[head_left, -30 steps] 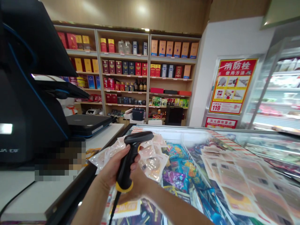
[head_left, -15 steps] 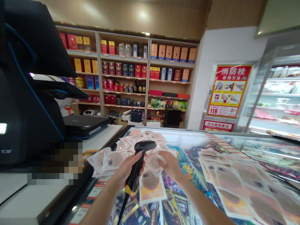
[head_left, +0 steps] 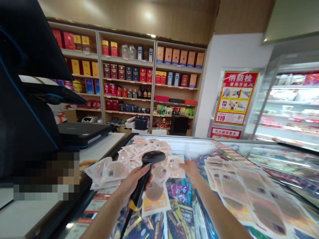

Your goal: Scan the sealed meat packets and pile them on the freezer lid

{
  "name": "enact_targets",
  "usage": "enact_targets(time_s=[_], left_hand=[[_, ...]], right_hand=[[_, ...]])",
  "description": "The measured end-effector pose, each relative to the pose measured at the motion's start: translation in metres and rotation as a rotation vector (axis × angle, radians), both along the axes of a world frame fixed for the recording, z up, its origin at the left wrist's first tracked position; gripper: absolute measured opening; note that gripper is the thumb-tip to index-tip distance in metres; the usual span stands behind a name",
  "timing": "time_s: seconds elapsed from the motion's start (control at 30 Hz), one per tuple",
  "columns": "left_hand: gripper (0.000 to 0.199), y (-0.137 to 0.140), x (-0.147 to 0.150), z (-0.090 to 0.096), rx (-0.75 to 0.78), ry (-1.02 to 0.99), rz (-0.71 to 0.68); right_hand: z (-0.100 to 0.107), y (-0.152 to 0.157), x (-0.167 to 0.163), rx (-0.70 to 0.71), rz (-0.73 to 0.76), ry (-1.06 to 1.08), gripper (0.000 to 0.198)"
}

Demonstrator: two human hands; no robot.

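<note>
My left hand is wrapped round the handle of a black barcode scanner with a yellow band near its base, its cord trailing down. Fingers closed, my right hand pinches the right edge of a flat clear-and-white food packet. Just left of that, a similar packet lies beside the scanner, above one with an orange lower part. More such packets are heaped behind and left of the scanner on the glass freezer top.
On the right of the freezer lies a spread of similar packets. A counter with a black point-of-sale terminal stands at left. Shelves of boxed goods line the back, and a lit display fridge is at right.
My right hand has moved right, away from the packet beside the scanner, and now grips another packet's edge. My left hand still holds the scanner. The view has shifted slightly.
</note>
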State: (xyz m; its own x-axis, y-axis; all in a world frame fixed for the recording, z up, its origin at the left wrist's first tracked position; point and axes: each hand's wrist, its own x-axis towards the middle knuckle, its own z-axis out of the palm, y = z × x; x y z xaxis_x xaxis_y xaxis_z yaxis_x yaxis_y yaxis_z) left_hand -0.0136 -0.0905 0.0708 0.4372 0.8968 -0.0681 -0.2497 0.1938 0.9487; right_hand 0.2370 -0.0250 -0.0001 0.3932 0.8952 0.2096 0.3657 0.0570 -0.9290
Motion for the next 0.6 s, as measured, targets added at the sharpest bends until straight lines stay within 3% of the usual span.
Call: enact_targets(time_s=[0.1,0.2,0.37,0.6], left_hand=[[0.037,-0.005,0.001,0.003,0.006,-0.006,-0.022],[0.035,-0.015,0.006,0.007,0.029,-0.023,-0.036],[0.031,-0.029,0.018,0.006,0.086,-0.010,-0.073],[0.032,-0.028,0.024,-0.001,0.124,0.067,-0.083]], right_hand=[[0.006,-0.003,0.029,0.068,-0.040,0.253,0.023],[0.010,-0.009,0.053,0.191,-0.152,0.357,0.024],[0.014,-0.013,0.062,0.229,-0.172,0.377,0.025],[0.017,-0.013,0.058,0.229,-0.147,0.350,0.025]])
